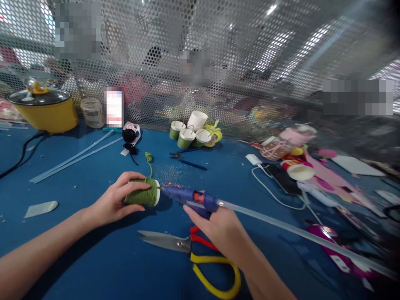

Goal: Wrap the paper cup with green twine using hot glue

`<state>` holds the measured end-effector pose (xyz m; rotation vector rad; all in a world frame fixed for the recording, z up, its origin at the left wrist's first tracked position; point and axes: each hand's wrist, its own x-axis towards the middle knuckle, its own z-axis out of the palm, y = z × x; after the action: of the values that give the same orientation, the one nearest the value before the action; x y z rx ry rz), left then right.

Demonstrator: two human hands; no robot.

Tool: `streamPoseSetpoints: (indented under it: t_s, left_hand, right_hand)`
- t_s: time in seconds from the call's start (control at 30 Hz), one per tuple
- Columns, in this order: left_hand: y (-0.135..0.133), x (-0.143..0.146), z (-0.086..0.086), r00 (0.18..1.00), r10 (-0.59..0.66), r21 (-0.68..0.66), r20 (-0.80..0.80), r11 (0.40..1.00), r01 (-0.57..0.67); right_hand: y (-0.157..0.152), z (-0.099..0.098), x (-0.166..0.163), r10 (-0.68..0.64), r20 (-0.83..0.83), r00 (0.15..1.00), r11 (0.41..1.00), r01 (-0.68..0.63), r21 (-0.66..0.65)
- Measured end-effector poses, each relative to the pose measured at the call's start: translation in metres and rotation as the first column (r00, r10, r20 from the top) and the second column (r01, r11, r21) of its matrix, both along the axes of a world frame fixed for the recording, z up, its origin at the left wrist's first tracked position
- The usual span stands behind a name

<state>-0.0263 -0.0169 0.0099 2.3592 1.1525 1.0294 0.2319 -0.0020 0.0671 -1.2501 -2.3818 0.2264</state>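
My left hand [120, 198] is wrapped round a paper cup [146, 192] wound with green yarn, which lies on its side with its white rim to the right. From the cup a strand runs up to a small clump of green yarn [149, 157]. My right hand [217, 221] grips a blue glue gun [187, 195], its nozzle touching or very near the cup's rim. A long clear glue stick [265, 217] sticks out of the gun's back end. Scissors [175, 241] with red and yellow handles lie open under my right hand.
Several cups [186, 138], some green-wound, stand by the perforated metal screen [150, 79]. Pliers [190, 160] lie before them. Spare glue sticks [75, 158] and a yellow pot [46, 110] are at left. A phone [283, 178], a white cable and craft pieces crowd the right.
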Motion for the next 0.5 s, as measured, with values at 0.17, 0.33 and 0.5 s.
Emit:
streamPoseSetpoints:
  t_s: [0.17,0.33,0.5]
  left_hand:
    - [0.001,0.000,0.000,0.998,0.048,-0.032,0.029,0.998,-0.047]
    - [0.003,0.000,0.000,0.995,0.059,-0.056,0.080,0.997,-0.054]
    - [0.004,0.000,-0.001,0.989,0.084,-0.074,0.120,0.994,-0.075]
  right_hand:
    - [-0.003,0.011,-0.005,0.008,-0.017,1.000,0.999,-0.009,-0.034]
    - [-0.004,0.012,-0.007,0.011,-0.016,1.000,0.998,-0.012,-0.068]
    - [-0.006,0.013,-0.009,-0.009,-0.026,1.000,0.997,0.007,-0.080]
